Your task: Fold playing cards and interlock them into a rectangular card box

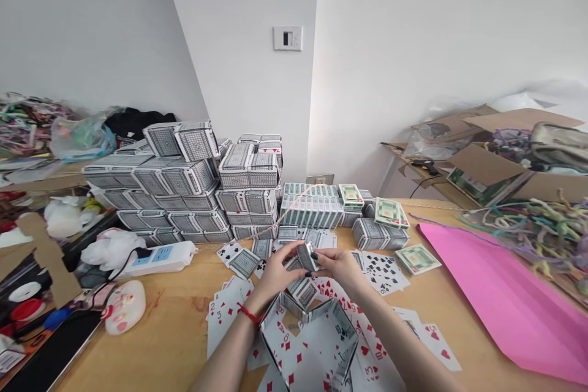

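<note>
My left hand [281,271], with a red string bracelet on its wrist, and my right hand [339,266] meet above the middle of the table. Between their fingertips is a grey-backed playing card [305,257], tilted; whether it is one card or several I cannot tell. Just below the hands lie more grey-backed cards [304,291]. A heart-shaped frame [267,335] made of folded cards sits nearest me, between my forearms. Face-up cards [225,312] spread under and around it. Beyond my hands, more loose cards [244,263] lie scattered.
Tall stacks of grey card blocks [184,177] stand at the back left. Green card boxes [312,205] are lined up behind my hands. A power strip [158,259] lies left, pink paper [496,300] right. An open cardboard box [487,165] is at far right.
</note>
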Action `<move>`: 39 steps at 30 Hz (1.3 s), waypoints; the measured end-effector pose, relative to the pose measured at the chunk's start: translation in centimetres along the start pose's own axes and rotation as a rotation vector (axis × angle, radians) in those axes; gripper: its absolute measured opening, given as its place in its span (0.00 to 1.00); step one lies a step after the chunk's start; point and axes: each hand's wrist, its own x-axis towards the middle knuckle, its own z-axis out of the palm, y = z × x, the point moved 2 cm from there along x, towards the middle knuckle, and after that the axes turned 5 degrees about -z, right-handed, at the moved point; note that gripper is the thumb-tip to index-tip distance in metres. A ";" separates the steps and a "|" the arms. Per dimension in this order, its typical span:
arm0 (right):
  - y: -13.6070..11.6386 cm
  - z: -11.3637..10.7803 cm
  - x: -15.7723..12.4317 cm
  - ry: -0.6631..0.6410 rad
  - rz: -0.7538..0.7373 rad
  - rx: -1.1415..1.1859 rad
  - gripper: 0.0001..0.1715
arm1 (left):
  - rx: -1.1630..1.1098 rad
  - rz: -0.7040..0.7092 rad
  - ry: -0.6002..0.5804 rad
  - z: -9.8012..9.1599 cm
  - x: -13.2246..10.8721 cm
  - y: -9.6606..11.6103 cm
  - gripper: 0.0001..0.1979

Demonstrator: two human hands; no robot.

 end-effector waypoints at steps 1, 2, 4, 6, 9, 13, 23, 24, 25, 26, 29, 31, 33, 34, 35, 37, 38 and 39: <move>0.0 0.0 0.0 -0.006 -0.003 0.006 0.23 | 0.035 0.020 0.002 0.0 0.0 0.0 0.29; 0.0 0.0 0.0 -0.013 -0.006 0.010 0.22 | 0.071 0.038 0.007 0.0 0.0 0.0 0.30; 0.0 0.1 0.0 -0.021 -0.009 0.016 0.21 | 0.137 0.072 0.012 0.0 0.1 -0.1 0.30; 0.0 0.0 0.0 -0.022 -0.004 0.028 0.21 | 0.186 0.103 0.022 0.0 0.1 0.0 0.30; 0.1 0.0 0.0 -0.027 0.021 0.075 0.19 | 0.242 0.144 0.033 0.1 0.0 0.2 0.29; 0.1 -0.2 0.0 -0.033 0.049 0.138 0.18 | 0.300 0.194 0.024 0.2 -0.2 0.5 0.30; 0.3 -0.4 0.0 -0.012 0.103 0.163 0.18 | 0.368 0.190 0.005 0.3 -0.4 0.7 0.32; 0.3 -0.4 0.0 -0.001 0.109 0.142 0.18 | 0.379 0.187 0.001 0.3 -0.4 0.7 0.32; 0.2 -0.4 0.0 0.010 0.109 0.119 0.18 | 0.389 0.186 -0.003 0.3 -0.4 0.7 0.32; 0.1 -0.3 -0.1 0.019 0.105 0.096 0.18 | 0.396 0.188 -0.004 0.3 -0.4 0.7 0.31; -0.4 0.0 -0.4 0.053 0.072 0.026 0.17 | 0.409 0.193 0.007 0.4 -0.4 0.6 0.31; -0.7 0.2 -0.6 0.068 0.050 -0.016 0.17 | 0.412 0.194 0.012 0.4 -0.4 0.6 0.30; -0.9 0.3 -0.6 0.073 0.038 -0.043 0.17 | 0.419 0.189 0.010 0.4 -0.4 0.6 0.30; -1.0 0.3 -0.7 0.072 0.035 -0.053 0.17 | 0.424 0.185 0.006 0.4 -0.4 0.7 0.29; -1.0 0.3 -0.6 0.071 0.031 -0.062 0.17 | 0.429 0.181 0.003 0.4 -0.4 0.7 0.29; -1.1 0.3 -0.6 0.062 0.016 -0.092 0.17 | 0.435 0.181 0.001 0.4 -0.4 0.8 0.29; -1.1 0.3 -0.6 0.055 0.001 -0.116 0.18 | 0.436 0.183 0.002 0.4 -0.4 0.9 0.29; -1.2 0.3 -0.5 0.047 -0.018 -0.147 0.18 | 0.436 0.187 0.005 0.4 -0.4 0.9 0.30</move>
